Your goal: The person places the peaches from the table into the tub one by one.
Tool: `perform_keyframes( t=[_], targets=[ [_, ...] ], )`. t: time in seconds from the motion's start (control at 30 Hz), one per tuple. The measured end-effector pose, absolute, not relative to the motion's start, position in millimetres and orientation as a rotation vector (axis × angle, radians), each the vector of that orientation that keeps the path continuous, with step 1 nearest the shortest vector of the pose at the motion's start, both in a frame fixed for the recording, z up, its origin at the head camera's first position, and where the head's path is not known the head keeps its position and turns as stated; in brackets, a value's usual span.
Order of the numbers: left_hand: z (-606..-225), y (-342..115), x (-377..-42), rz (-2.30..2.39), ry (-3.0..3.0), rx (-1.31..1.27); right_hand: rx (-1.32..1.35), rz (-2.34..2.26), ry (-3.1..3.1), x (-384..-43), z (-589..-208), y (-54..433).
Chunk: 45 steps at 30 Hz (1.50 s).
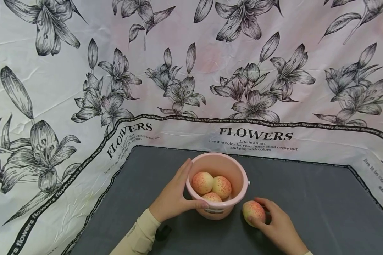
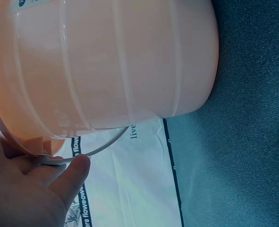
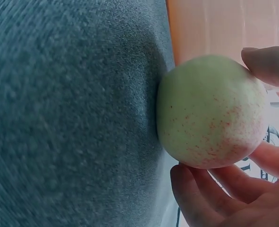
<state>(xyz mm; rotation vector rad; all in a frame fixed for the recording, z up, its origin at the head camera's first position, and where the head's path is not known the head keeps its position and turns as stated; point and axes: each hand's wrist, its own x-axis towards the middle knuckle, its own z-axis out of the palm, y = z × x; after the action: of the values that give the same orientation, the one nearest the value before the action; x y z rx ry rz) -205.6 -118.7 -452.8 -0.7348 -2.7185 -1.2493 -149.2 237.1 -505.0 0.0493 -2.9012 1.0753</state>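
Observation:
A pink plastic bucket (image 1: pixel 217 209) stands upright on the grey surface, with several peaches visible inside; one peach (image 1: pixel 202 182) lies at the left in it. My left hand (image 1: pixel 175 198) grips the bucket's left side by the rim, thumb across the front. In the left wrist view, the fingers (image 2: pixel 73 177) are at the rim beside the thin white handle (image 2: pixel 108 145). To the right of the bucket, my right hand (image 1: pixel 276 223) holds another peach (image 1: pixel 253 213) between thumb and fingers. The right wrist view shows this peach (image 3: pixel 210 113) against the grey cloth, pale green with red specks.
Grey cloth (image 1: pixel 306 191) covers the surface under the bucket. A white sheet with printed flowers (image 1: pixel 185 138) borders it at the back and sides. A small dark object (image 1: pixel 163 233) lies beside the left sleeve (image 1: pixel 140 232).

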Motion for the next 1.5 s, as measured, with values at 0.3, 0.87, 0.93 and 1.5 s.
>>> perform_keyframes(
  t=[0.3, 0.87, 0.93, 1.5],
  targets=[
    [-454, -120, -205, -1.246, -2.718, -0.737, 0.062, 1.072, -2.879, -146, -506, 234],
    [-453, -121, -204, -1.25, -2.723, -0.742, 0.083, 1.08, -2.804, -147, -497, 240],
    [-453, -121, -205, -1.249, -2.721, -0.742, 0.102, 1.046, -2.767, -150, -492, 243],
    [-455, -119, -207, -1.238, -2.707, -0.743, 0.25, 0.954, -2.533, -181, -393, 237]
  ],
)
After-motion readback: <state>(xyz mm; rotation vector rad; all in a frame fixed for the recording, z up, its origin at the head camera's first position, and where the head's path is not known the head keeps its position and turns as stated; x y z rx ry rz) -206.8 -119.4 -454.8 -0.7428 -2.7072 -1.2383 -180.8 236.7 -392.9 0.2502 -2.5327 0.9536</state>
